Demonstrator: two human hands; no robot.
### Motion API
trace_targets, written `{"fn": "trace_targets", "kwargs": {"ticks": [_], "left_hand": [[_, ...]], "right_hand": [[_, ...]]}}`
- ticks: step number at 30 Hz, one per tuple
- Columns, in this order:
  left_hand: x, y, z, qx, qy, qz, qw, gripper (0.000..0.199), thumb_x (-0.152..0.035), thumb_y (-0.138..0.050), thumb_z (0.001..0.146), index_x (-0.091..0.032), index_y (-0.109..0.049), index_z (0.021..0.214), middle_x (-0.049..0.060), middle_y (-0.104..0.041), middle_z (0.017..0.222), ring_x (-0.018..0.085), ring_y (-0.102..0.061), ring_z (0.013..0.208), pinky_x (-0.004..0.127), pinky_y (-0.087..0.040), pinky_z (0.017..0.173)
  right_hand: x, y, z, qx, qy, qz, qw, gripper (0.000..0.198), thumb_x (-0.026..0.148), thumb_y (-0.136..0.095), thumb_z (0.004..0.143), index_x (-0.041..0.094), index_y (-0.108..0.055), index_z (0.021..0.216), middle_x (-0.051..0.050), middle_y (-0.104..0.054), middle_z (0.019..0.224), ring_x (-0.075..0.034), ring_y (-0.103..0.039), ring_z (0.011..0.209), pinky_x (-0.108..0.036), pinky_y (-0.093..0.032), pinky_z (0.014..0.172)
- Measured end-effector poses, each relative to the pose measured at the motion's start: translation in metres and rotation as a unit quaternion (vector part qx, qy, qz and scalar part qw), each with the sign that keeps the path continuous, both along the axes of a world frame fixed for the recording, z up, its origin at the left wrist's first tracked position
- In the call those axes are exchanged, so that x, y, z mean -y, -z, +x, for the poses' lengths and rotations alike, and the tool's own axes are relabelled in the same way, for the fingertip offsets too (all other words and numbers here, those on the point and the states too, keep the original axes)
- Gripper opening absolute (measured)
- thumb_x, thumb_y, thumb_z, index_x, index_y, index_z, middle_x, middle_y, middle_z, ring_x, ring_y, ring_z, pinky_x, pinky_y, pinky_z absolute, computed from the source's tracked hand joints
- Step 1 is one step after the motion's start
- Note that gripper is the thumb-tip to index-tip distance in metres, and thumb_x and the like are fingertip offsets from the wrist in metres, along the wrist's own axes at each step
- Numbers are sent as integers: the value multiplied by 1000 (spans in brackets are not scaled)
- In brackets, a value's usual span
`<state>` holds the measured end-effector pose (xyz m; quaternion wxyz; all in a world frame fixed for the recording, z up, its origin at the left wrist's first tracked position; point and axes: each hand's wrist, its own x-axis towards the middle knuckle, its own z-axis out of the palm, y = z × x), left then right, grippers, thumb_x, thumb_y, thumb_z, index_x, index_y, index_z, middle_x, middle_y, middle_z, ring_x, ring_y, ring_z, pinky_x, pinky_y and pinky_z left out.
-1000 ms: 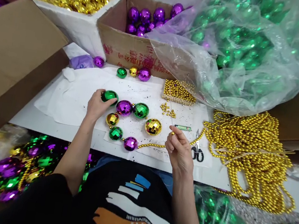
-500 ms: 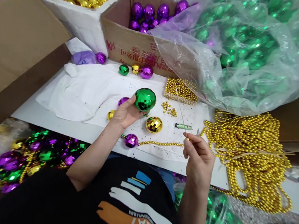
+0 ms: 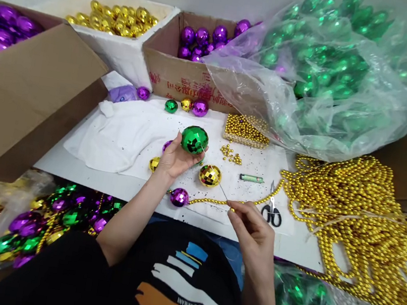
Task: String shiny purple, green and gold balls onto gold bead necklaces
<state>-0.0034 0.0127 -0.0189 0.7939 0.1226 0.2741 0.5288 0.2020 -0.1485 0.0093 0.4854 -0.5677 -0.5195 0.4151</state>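
Observation:
My left hand is closed around a shiny green faceted ball, holding it above the white cloth. My right hand pinches a long thin needle at its near end, with a small gold bead at the fingertips. The needle slants up to the left, its far end at the right side of the green ball; whether it has entered cannot be told. Beneath the needle lies a gold faceted ball. A purple faceted ball joins a gold bead string running behind my right hand.
Black-handled scissors and a green stick-shaped tool lie at right, near heaped gold bead strings. Behind stand a bead tray, a carton of purple balls, a foam box and a bag of green balls.
My right hand has moved left and down, and the needle's far end has swung from near the bead tray to the green ball. The camera view has shifted, showing the scissors fully.

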Motion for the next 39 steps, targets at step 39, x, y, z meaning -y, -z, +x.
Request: {"fn": "trace_targets", "kwargs": {"ticks": [39], "left_hand": [[22,5,11,-1,111,123,986,57,-22,-84,64,-19,-67,119,7,-71,113,21,-68,100,31,-51,89]], "right_hand": [[-3,37,-13,15,39,-5,999,16,35,-69,89,23,-75,98,-2,-61,86,-16,-57,79,-27,-45,69]]}}
